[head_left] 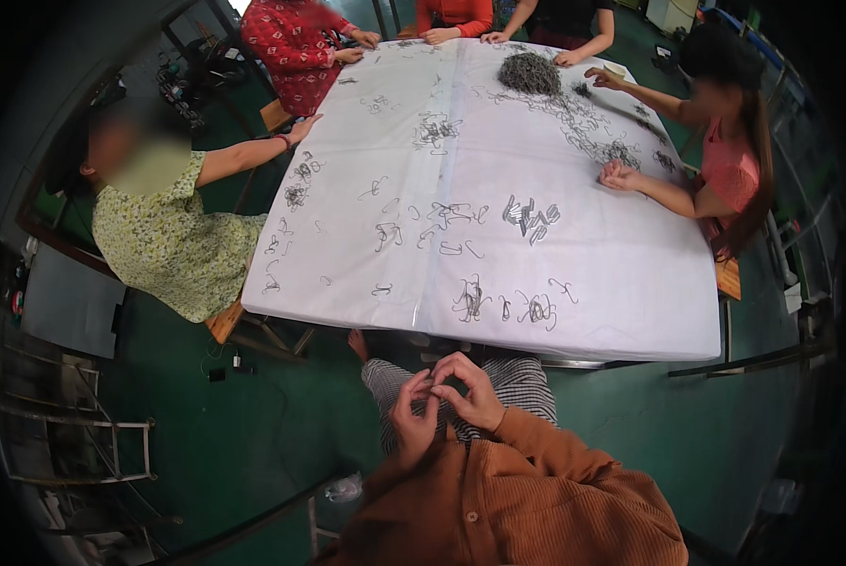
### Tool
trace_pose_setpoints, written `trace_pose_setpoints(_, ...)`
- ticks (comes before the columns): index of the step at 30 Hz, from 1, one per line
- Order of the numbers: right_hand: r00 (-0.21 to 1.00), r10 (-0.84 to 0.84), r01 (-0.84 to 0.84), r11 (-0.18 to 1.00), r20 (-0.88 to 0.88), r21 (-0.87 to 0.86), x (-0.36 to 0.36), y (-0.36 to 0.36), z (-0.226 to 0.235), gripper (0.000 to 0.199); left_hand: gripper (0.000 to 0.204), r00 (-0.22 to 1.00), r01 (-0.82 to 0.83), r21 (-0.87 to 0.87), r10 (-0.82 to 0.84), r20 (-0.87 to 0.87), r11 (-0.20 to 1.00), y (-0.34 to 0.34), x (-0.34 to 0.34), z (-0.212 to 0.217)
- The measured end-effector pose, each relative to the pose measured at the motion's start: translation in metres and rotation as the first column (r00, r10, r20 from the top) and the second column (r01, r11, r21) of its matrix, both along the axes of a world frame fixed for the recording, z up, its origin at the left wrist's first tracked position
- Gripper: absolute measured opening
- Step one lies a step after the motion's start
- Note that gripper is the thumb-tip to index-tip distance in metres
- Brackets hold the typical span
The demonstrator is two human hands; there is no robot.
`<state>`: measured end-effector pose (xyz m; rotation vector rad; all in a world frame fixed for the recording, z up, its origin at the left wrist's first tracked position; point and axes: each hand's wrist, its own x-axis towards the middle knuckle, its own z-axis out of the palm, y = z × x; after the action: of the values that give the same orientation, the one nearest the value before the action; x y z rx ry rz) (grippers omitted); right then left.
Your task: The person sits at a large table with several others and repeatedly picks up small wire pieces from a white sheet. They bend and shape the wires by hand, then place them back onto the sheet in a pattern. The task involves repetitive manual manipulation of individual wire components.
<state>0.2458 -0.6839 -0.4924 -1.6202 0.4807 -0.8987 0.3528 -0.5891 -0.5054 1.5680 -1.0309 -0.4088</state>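
Observation:
My left hand [414,416] and my right hand [472,394] meet above my lap, just off the near table edge. The fingers of both are closed in a pinch, tips close together; whatever small thing lies between them is too small to make out. Nearest to them on the white-covered table [574,332] lie small clusters of thin bent wire hooks [472,300], with another cluster of wire hooks [537,309] to its right. Farther in is a group of shiny short metal pieces [530,219], with loose hooks [451,215] scattered to its left.
A dense heap of wire hooks [530,74] sits at the far side, trailing toward the right. A person in a yellow-green patterned top [164,236] sits at left, one in pink [728,174] at right, several more at the far edge. A metal rack [112,424] stands lower left.

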Motion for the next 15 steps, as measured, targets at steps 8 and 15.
trace_pose_setpoints(8,0.999,-0.039,0.039,0.999,0.006,0.005,-0.01,-0.008,-0.018,0.015,0.047,0.998,0.065,0.117,-0.065,-0.005,0.991,-0.013,0.027,-0.013)
trace_pose_setpoints(15,1.0,-0.015,0.013,0.998,0.027,0.063,-0.021,-0.031,0.0,0.013,0.017,0.906,0.284,0.076,-0.293,0.304,0.956,-0.172,0.061,0.044)
